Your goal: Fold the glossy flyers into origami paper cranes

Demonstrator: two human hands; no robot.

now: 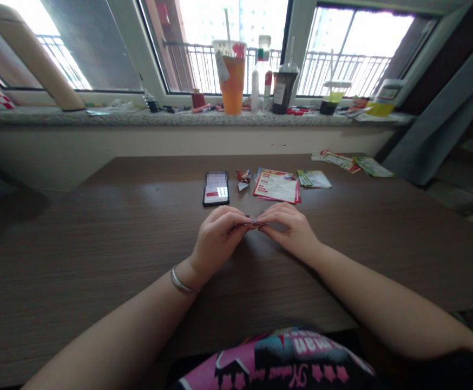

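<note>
Paper fold point(254, 220): tiny, prob. light, soft, creases easily; take by edges.
L hand point(217, 238): closed, pinching one end.
R hand point(288, 230): closed, pinching other end.

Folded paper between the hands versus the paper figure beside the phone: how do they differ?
The folded paper is pinched between the left hand and right hand, while the folded paper figure lies on the table beside the phone. The held paper looks thin and flat; the figure is bulkier, with red and pale parts. Both look like printed paper.
</note>
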